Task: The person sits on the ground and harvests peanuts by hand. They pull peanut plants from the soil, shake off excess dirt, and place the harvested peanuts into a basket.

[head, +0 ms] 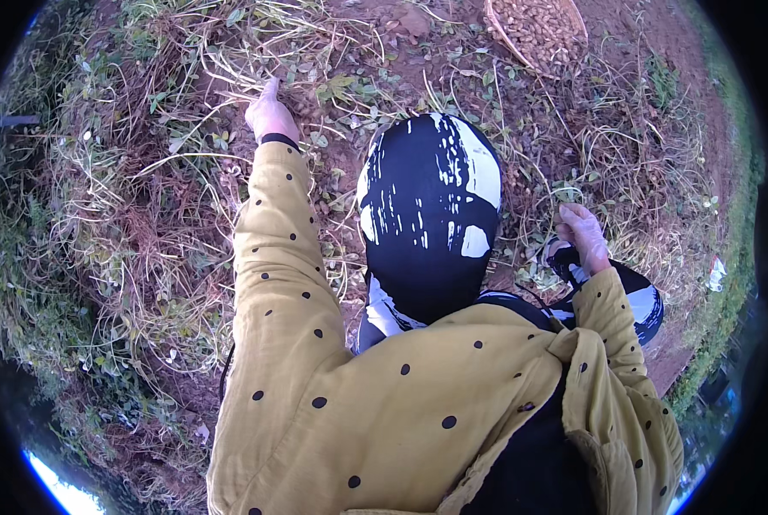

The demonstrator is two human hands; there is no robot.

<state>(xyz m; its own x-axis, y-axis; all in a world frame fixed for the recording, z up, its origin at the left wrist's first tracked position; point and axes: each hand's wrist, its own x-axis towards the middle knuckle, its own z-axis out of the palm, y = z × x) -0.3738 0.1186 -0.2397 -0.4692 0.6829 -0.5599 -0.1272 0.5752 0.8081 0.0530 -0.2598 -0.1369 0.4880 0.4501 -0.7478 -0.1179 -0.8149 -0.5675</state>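
My left hand reaches forward to a heap of pulled plants with pale stems, probably peanut plants. Its back faces me, and the fingers are mostly hidden, so a hold on the stems cannot be confirmed. To the right of my knee, my right hand hovers above my bent leg with its fingers curled in. A thin pale green stem arches just beyond those fingertips; whether they pinch it is unclear. Both hands look covered by thin, pale gloves.
A shallow basket of unshelled peanuts stands on the soil at the upper right. My knee, in black-and-white trousers, rises between my hands. Tangled stems cover the left side. A white scrap lies near the grass at far right.
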